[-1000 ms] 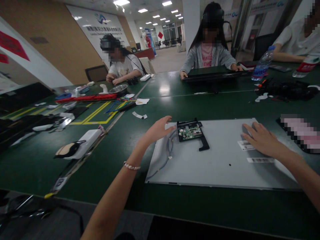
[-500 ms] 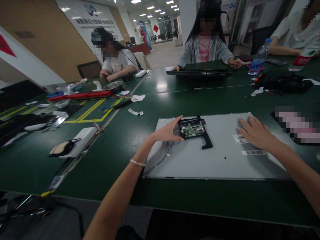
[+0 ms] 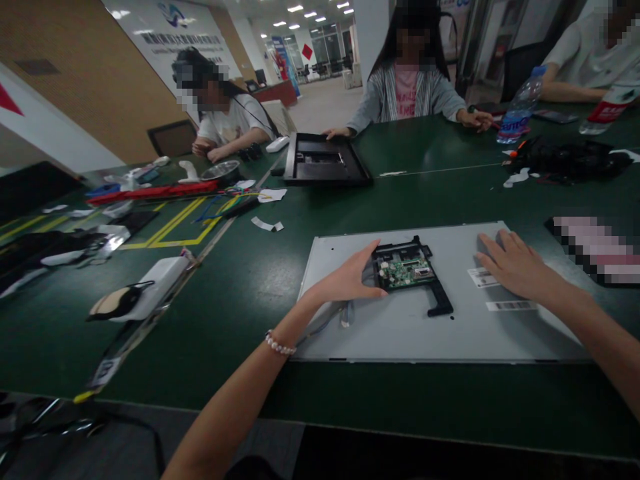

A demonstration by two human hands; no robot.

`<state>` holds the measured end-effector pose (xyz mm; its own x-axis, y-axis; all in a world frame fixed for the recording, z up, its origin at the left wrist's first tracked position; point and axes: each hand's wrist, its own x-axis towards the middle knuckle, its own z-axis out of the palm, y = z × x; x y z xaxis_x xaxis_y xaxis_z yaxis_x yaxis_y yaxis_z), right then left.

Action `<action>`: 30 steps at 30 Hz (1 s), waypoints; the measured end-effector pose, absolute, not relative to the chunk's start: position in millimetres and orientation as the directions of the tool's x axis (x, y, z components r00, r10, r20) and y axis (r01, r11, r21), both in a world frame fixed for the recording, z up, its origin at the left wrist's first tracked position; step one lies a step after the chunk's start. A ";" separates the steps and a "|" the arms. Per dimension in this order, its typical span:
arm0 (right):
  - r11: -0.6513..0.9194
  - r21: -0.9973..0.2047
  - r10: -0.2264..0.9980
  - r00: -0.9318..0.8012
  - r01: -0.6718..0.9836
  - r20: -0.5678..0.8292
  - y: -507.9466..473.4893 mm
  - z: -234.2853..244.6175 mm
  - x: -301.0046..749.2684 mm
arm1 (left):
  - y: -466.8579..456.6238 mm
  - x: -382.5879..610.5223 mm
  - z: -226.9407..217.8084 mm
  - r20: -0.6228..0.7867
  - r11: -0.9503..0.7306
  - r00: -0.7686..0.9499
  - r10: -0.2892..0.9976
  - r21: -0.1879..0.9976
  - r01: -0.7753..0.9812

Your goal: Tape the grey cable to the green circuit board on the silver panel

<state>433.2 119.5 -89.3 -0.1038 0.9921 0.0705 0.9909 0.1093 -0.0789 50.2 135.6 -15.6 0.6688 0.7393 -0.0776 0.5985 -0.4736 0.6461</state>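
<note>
My left hand grips the left end of a green circuit board in a black plastic bracket, thumb at its near edge and fingers at its far edge. An arm of the bracket points toward me on the right. Underneath is a flat grey display panel on the green table. Thin cables trail from beside my left hand to the panel's near left corner. My right hand lies with fingers spread on the panel's right part, next to a white label and a barcode sticker.
Across the table, a co-worker's hand holds a black frame. Bottles and a black bundle stand or lie at the far right. A blurred-out flat object lies right of the panel, a white box to the left.
My left hand and the circuit board in its bracket have slid right and slightly toward me over the panel. My right hand stays put. The co-worker's black frame has swung left and tilted.
</note>
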 end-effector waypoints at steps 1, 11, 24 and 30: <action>0.108 -0.073 0.992 -0.102 0.991 0.079 119.3 -89.7 432.9 | 134.2 51.6 -15.6 -0.073 -0.477 0.672 0.737 0.648 0.593; 0.095 -0.050 0.990 -0.089 0.994 0.112 115.9 -88.7 428.7 | 127.3 56.2 -9.2 -0.076 -0.494 0.690 0.720 0.641 0.587; 0.246 -0.214 0.963 -0.212 0.945 0.168 112.4 -60.2 403.6 | 125.9 57.8 -8.5 -0.064 -0.517 0.711 0.700 0.641 0.567; 0.517 -0.408 0.855 -0.483 0.753 0.191 94.5 -49.9 367.4 | 125.1 57.2 -9.0 -0.066 -0.527 0.716 0.695 0.630 0.570</action>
